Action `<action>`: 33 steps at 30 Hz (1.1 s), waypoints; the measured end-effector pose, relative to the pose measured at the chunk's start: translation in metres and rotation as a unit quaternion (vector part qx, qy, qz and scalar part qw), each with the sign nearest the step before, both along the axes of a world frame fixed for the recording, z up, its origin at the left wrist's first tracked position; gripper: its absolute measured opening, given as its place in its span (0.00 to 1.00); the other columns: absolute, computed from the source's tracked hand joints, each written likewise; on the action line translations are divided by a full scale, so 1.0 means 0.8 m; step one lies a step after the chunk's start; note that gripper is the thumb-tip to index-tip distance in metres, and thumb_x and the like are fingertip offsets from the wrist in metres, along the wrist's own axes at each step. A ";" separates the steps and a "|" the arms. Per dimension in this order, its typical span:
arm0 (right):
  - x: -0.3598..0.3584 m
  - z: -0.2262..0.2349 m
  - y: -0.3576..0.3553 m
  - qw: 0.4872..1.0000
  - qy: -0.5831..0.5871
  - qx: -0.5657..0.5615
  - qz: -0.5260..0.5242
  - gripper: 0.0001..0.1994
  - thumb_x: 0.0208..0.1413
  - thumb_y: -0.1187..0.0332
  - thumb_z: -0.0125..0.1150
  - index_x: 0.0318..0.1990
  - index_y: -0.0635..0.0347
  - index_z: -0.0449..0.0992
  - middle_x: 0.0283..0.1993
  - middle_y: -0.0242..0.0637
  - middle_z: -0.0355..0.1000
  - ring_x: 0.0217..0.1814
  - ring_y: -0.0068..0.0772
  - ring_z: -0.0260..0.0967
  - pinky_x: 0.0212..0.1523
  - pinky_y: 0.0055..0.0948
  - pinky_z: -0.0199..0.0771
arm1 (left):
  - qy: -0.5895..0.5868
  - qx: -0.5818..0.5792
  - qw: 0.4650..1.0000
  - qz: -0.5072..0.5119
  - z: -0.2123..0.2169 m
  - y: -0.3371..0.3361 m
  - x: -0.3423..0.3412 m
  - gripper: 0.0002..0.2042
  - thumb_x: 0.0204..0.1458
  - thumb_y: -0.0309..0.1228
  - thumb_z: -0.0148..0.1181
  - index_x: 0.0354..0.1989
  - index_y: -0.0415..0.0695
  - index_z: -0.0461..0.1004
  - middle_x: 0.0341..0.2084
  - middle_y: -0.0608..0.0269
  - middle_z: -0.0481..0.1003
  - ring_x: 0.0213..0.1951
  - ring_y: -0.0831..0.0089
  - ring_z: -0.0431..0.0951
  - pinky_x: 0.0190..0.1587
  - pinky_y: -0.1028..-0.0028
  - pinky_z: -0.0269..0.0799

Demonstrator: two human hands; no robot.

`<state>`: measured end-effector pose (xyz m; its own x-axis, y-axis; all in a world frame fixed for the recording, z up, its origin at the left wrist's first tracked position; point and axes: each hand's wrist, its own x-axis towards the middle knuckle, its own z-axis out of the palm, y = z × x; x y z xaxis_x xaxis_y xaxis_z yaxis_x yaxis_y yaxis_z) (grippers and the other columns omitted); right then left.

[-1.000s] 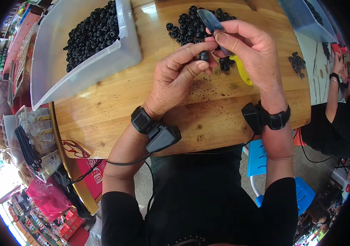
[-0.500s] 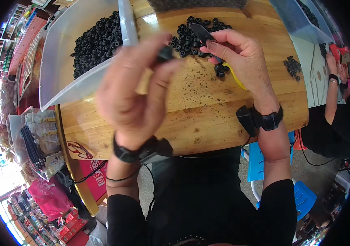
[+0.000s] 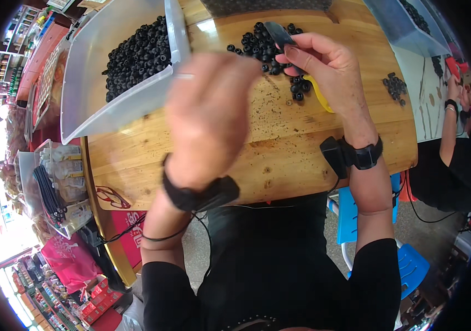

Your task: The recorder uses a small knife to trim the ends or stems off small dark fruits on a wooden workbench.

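Note:
My right hand (image 3: 329, 69) is closed around a knife with a dark blade (image 3: 278, 34) that points up and to the left. A yellow curved piece (image 3: 319, 98) shows beneath that hand, perhaps its handle. Motion smears my left hand (image 3: 213, 105), which is over the table between the bin and the pile; whether anything is in its fingers cannot be seen. Just beyond both hands lies a pile of small round black parts with holes (image 3: 254, 44). A few more black parts (image 3: 298, 88) lie beside the yellow piece.
A clear plastic bin (image 3: 83, 124) of black parts stands at the left. Dark crumbs dot the wooden table (image 3: 219, 187). Small dark pieces (image 3: 394, 87) lie at its right, red glasses (image 3: 113, 197) at its left front. A co-worker's arm (image 3: 449, 127) and blue chair (image 3: 351, 215) are right.
My left hand has moved right, toward the pile; the dark part seen at its fingertips earlier no longer shows. My right hand keeps its hold on the knife. The view has shifted slightly.

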<state>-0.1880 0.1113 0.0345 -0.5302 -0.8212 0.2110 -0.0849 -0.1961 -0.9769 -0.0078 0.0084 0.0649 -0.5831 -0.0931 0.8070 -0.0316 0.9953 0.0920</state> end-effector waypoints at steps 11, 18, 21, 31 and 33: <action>-0.012 0.001 0.003 1.000 -0.016 -0.023 -0.006 0.11 0.58 0.76 0.59 0.47 0.70 0.76 0.42 0.40 0.76 0.42 0.29 0.77 0.39 0.23 0.78 | -0.188 0.188 0.964 -0.014 -0.094 0.054 -0.071 0.09 0.43 0.26 0.65 0.33 0.41 0.74 0.28 0.55 0.72 0.33 0.54 0.74 0.35 0.61 0.70; -0.015 0.002 0.002 0.999 -0.029 -0.037 -0.015 0.10 0.58 0.75 0.60 0.45 0.70 0.77 0.39 0.38 0.77 0.40 0.27 0.77 0.38 0.20 0.78 | -0.167 0.191 0.967 -0.025 -0.100 0.043 -0.075 0.09 0.43 0.24 0.65 0.32 0.40 0.72 0.29 0.56 0.73 0.34 0.55 0.73 0.37 0.60 0.70; -0.015 0.000 0.002 0.998 -0.037 -0.053 -0.020 0.08 0.57 0.74 0.61 0.42 0.68 0.79 0.35 0.35 0.78 0.37 0.21 0.77 0.35 0.17 0.78 | -0.149 0.302 0.940 -0.046 -0.099 0.026 -0.056 0.10 0.42 0.22 0.65 0.33 0.40 0.72 0.31 0.55 0.74 0.36 0.54 0.74 0.39 0.61 0.70; -0.009 -0.005 -0.001 1.000 -0.001 -0.022 -0.013 0.08 0.57 0.75 0.61 0.42 0.68 0.78 0.35 0.34 0.78 0.37 0.21 0.77 0.34 0.17 0.77 | -0.113 0.206 0.972 -0.021 -0.111 0.021 -0.054 0.13 0.42 0.22 0.64 0.39 0.40 0.74 0.33 0.54 0.74 0.37 0.52 0.74 0.41 0.61 0.71; -0.009 -0.005 0.000 1.000 0.007 -0.007 -0.009 0.08 0.58 0.76 0.60 0.44 0.69 0.77 0.37 0.35 0.77 0.38 0.23 0.77 0.35 0.18 0.77 | -0.134 0.196 0.971 -0.017 -0.112 0.019 -0.049 0.14 0.43 0.21 0.64 0.41 0.39 0.74 0.34 0.54 0.74 0.38 0.54 0.75 0.40 0.63 0.71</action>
<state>-0.1956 0.1116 0.0307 -0.5414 -0.8085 0.2306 -0.1026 -0.2087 -0.9726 -0.0470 0.0238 -0.0244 -0.7758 -0.3387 0.5324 -0.0736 0.8865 0.4568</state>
